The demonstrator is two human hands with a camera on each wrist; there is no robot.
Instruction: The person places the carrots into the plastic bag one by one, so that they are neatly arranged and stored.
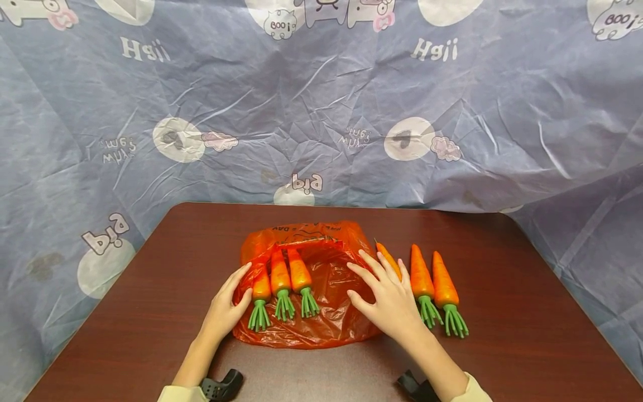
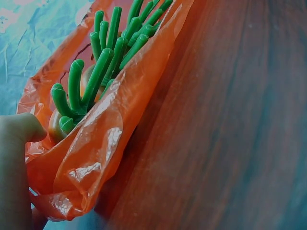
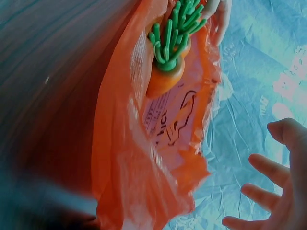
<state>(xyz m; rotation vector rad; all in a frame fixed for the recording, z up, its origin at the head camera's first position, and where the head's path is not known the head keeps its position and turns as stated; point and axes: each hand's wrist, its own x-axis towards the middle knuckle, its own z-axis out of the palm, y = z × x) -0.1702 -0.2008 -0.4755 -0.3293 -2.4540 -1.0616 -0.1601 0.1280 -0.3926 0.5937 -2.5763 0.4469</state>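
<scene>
Here's the left forearm (image 1: 195, 360) reaching up to the bag's left edge, and the left hand (image 1: 227, 304) has that edge of the red plastic bag (image 1: 329, 304) gripped between thumb and fingers. Across at the bag's right side, the right forearm (image 1: 436, 360) angles inward, and the right hand (image 1: 390, 301) is wide open, fingers spread, holding nothing! Three carrots (image 1: 279, 273) lie in the left part of the bag's mouth, green tops towards the person; three other carrots (image 1: 421, 273) lie right of the bag, one partly hidden by the right hand.
</scene>
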